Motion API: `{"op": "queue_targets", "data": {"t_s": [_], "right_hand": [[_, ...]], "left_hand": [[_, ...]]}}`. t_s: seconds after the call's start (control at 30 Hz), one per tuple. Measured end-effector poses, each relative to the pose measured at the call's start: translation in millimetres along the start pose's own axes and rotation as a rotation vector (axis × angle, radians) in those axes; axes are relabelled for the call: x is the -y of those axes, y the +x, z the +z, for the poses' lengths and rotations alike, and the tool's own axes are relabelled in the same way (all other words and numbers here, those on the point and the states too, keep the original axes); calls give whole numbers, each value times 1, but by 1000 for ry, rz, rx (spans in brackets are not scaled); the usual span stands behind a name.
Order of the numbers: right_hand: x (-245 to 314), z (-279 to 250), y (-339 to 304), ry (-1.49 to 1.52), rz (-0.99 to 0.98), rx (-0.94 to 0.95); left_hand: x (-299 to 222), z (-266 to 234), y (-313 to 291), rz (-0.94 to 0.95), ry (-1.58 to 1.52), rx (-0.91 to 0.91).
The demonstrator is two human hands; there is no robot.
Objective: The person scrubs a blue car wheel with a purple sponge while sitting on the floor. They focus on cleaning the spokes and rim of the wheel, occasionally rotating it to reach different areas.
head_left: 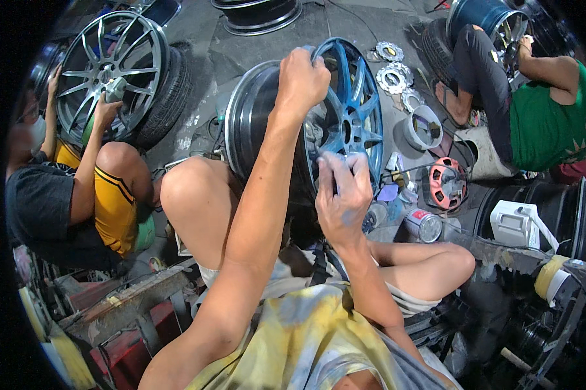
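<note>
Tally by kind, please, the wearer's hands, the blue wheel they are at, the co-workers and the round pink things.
Hands: 2 (left hand, right hand)
Wheel: 1
Co-workers: 2 (dark top, green top)
Pink thing: 1
Total: 6

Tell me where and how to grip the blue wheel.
Probably best by the rim's far edge, coming from the left: the blue wheel sits on edge, spoked face turned right, leaving that lip exposed. The left hand holds it there.
</note>
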State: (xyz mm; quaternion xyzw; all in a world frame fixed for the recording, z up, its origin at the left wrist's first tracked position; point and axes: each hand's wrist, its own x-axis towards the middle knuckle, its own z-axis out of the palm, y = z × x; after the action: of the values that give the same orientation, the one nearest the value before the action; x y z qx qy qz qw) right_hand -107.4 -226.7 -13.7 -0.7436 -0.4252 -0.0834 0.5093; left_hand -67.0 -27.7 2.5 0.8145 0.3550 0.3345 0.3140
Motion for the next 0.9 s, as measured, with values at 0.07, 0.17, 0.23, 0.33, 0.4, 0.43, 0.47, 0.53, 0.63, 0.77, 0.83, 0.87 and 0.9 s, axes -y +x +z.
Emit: {"op": "queue_targets", "data": {"t_s": [0.07, 0.17, 0.23, 0.33, 0.4, 0.43, 0.47, 0.53, 0.63, 0.77, 0.83, 0.87, 0.9], "right_hand": [[10, -1, -15, 74, 30, -12], [2, 1, -14, 95, 33, -34], [-9, 5, 4, 42, 14, -53], [9, -3, -14, 86, 59, 4], [6, -3, -14, 112, 71, 20], [-3, -2, -10, 10, 36, 5], [-11, 1, -4, -1, 63, -10], [-7, -2, -5, 31, 76, -4], [4, -2, -14, 129, 82, 19], [-13, 3, 0, 66, 101, -4], [6, -3, -16, 95, 66, 20], [9, -3, -13, 126, 89, 28], [3, -1, -8, 112, 94, 15]], "left_hand": [[-2, 2, 0, 62, -56, -39], [1, 1, 2, 89, -35, -45], [-1, -1, 3, 70, -46, -21], [-2, -2, 1, -33, -17, 43], [3, 2, 7, -7, -2, 7], [5, 5, 6, 4, 7, -8], [6, 6, 3, 0, 17, 7], [5, 5, 7, 7, 37, 15], [2, 2, 6, -20, 3, 16], [3, 3, 9, 2, 17, 2], [1, 2, 8, -3, -11, 4], [-1, 1, 4, -11, -25, 11], [-3, 1, 3, -38, -19, 28]]}}
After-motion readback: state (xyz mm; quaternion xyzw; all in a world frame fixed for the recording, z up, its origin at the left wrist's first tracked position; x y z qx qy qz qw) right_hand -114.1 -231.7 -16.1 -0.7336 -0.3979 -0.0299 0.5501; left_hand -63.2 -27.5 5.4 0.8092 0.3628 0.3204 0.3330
